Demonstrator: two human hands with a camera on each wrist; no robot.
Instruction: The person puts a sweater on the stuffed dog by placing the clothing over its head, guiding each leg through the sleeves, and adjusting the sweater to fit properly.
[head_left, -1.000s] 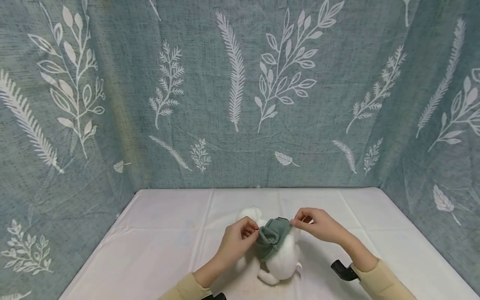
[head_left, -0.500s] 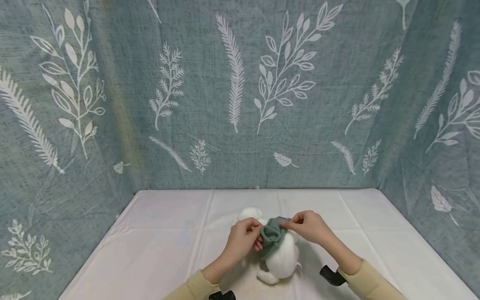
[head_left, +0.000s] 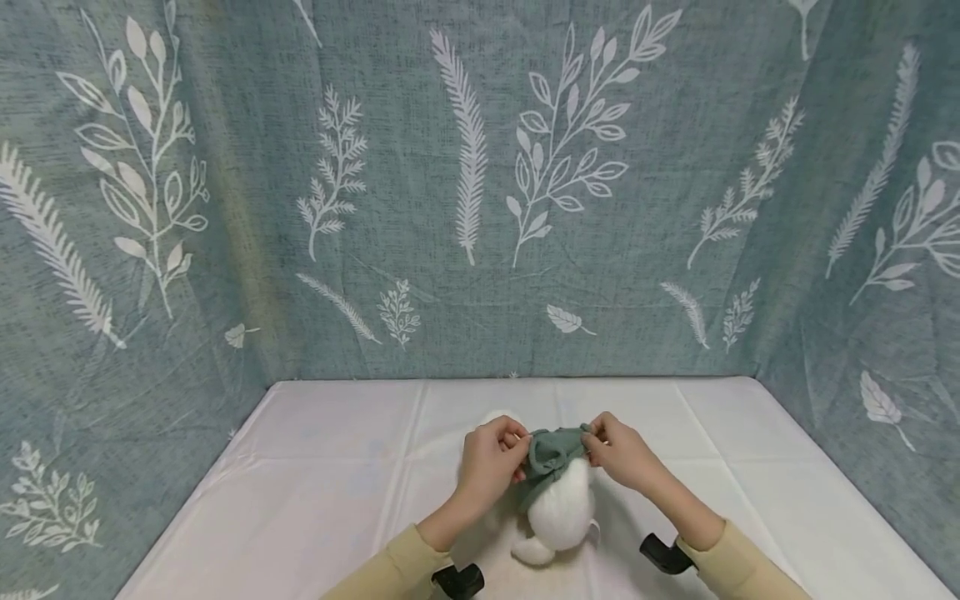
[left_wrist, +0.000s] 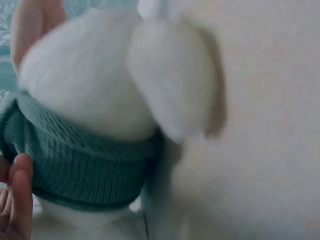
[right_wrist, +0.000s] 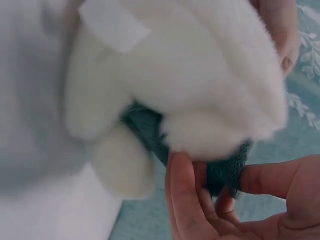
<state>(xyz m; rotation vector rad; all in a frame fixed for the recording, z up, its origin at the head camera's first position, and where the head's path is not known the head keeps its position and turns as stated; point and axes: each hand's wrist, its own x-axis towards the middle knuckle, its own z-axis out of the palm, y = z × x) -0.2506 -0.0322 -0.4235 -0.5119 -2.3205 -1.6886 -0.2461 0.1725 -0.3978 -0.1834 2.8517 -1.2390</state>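
Note:
A white plush toy (head_left: 562,508) lies on the table with a green knitted garment (head_left: 553,454) around part of its body. My left hand (head_left: 487,458) pinches the garment's left side; its fingertips (left_wrist: 20,175) show at the knit in the left wrist view. On the far right side, my right hand (head_left: 621,450) pinches the garment's edge and draws it outward. In the right wrist view, the knit (right_wrist: 230,172) sits between thumb and fingers (right_wrist: 186,195), next to a stubby white limb (right_wrist: 200,134). My left hand partly covers the toy's far end.
A white cloth with fold creases covers the table (head_left: 330,475). Blue-green curtains (head_left: 420,167) with white leaf prints hang behind it and on both sides. A white tag (right_wrist: 114,25) is attached to the toy. Black wrist mounts (head_left: 666,554) sit under both forearms.
My right hand has moved left to the garment, then taken its edge and pulled it right, stretching the knit wider. My left hand has shifted slightly right and up, keeping its pinch.

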